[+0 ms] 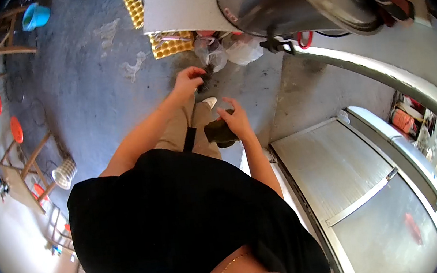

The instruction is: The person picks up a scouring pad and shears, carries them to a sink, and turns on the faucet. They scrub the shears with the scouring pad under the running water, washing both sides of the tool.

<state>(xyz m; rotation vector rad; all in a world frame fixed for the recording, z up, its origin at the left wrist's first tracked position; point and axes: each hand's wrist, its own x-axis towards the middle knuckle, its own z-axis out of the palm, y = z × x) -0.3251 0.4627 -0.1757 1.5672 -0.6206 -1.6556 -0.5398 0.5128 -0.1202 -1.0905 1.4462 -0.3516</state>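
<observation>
Dark green piece (221, 133) hangs from our half-bent right hand (236, 121), which holds it. Our left hand (189, 82) is curled at a dark tuft (204, 84); whether it grips this, we cannot tell. Beyond, we see a bag (243, 51) and a yellow tray (176, 47).

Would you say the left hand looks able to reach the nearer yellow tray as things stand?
Probably yes: only bare floor shows between the left hand and the nearer yellow tray, though depth is hard to judge.
</observation>
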